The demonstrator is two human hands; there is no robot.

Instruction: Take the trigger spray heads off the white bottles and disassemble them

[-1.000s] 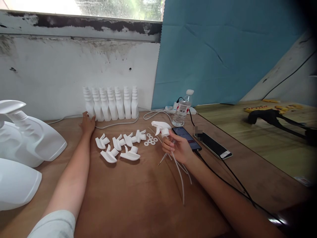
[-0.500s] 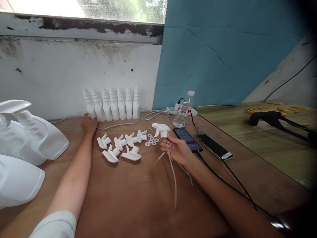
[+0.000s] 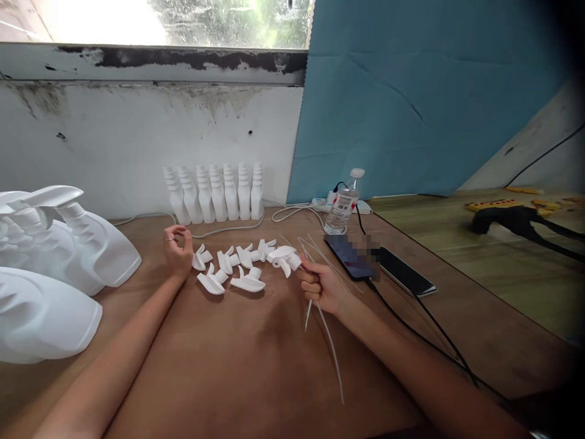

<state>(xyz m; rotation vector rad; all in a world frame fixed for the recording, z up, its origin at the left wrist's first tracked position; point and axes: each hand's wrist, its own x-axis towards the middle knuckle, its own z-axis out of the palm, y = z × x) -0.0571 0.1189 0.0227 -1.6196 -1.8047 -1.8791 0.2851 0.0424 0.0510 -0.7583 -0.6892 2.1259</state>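
Note:
My right hand (image 3: 322,283) is closed on a white trigger spray head (image 3: 283,258), nozzle towards the left. Thin white tubes (image 3: 333,347) run through the same fist, one hanging down in a long curve. Several more trigger spray heads (image 3: 248,280) lie loose on the table to its left. My left hand (image 3: 178,251) rests beside the leftmost of them, its fingers loosely bent and apart, with nothing seen in it. Behind it stands a row of small white bottles (image 3: 205,201), upright. The washers near the loose heads are now hidden.
Large white spray bottles (image 3: 109,250) crowd the left side. At the back right are a water bottle (image 3: 343,204), a power strip (image 3: 363,207) and cables. Two phones, one dark (image 3: 350,256) and one white-edged (image 3: 406,271), lie right of my right hand.
My left hand has come away from the row of small bottles, back towards me. My right hand has tipped its spray head over and lowered it leftward, over the washers.

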